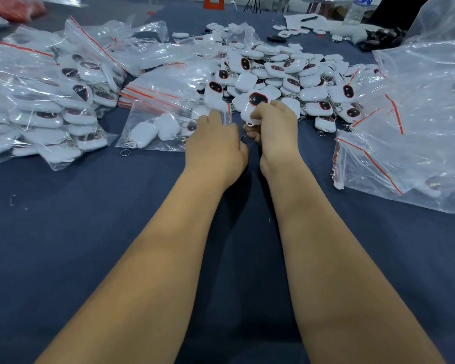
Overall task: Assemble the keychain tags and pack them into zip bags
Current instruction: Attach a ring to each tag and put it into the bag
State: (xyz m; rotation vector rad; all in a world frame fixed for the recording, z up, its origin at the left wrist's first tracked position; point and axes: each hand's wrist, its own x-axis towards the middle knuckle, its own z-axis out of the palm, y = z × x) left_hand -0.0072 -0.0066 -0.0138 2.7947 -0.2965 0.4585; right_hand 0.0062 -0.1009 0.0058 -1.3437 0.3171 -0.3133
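Note:
My right hand [275, 130] grips a white keychain tag [252, 106] with a dark, red-rimmed oval face, held just above the blue table. My left hand [216, 143] is close beside it, fingers curled at the tag's lower end where a small metal ring shows; its fingertips are hidden. Just left of my left hand lies a zip bag [155, 127] with a few white tags inside and its mouth toward my hands. Behind my hands spreads a big heap of loose tags [286, 72].
Filled zip bags [50, 101] are stacked at the left. Empty zip bags [418, 122] with red seals lie in a pile at the right. A loose key ring [124, 152] lies on the blue cloth [90, 232]. A water bottle [357, 9] stands far back.

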